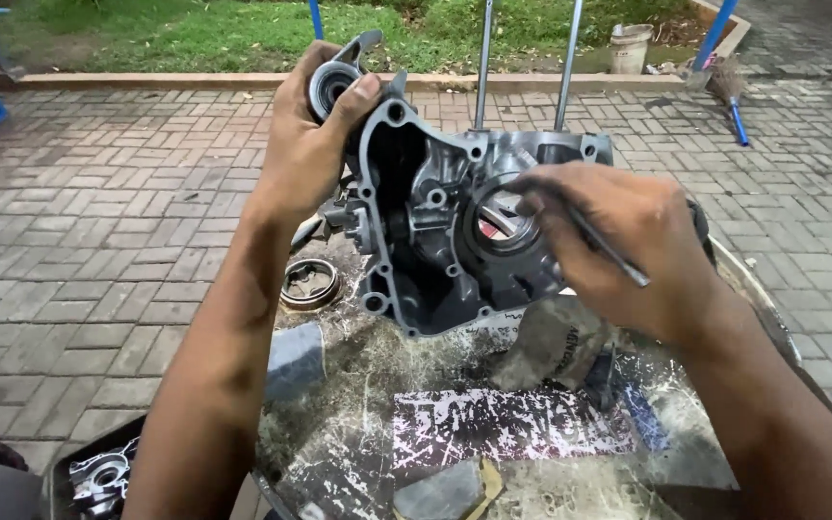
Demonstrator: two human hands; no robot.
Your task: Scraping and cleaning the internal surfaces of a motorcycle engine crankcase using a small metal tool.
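A dark grey cast-metal engine crankcase half [435, 231], with bolt holes round its rim and a large round bearing opening in its middle, is held upright above a worn, scratched bench [493, 433], its open inner side turned toward the camera. Two thin grey metal rods [482, 63] rise from its top edge.

The left hand [315, 144] grips the upper left corner of the casing; its fingers [363, 91] are closed around a round silver boss there, thumb on the near side. The right hand [628, 246] lies over the right side of the casing, fingers curled shut around a thin dark metal pick tool [609, 250], which runs slantwise through the grip; its far end reaches toward the bearing opening, though the tip itself is too small to tell apart from the metal behind it.

Just below the casing on the left, a round rusty metal bearing ring [310, 284] lies on the bench. A dull grey lump of rock-like material [556, 342] sits under the right hand. At the lower left corner, a smaller silver engine cover part [103, 477] rests in a dark tray.

Behind all this stretches a paved floor of grey-brown interlocking bricks [98, 212], edged by a grass strip [195, 29]. A pale bucket [630, 46] stands at the far kerb, a blue-handled broom [729, 82] just beside it.
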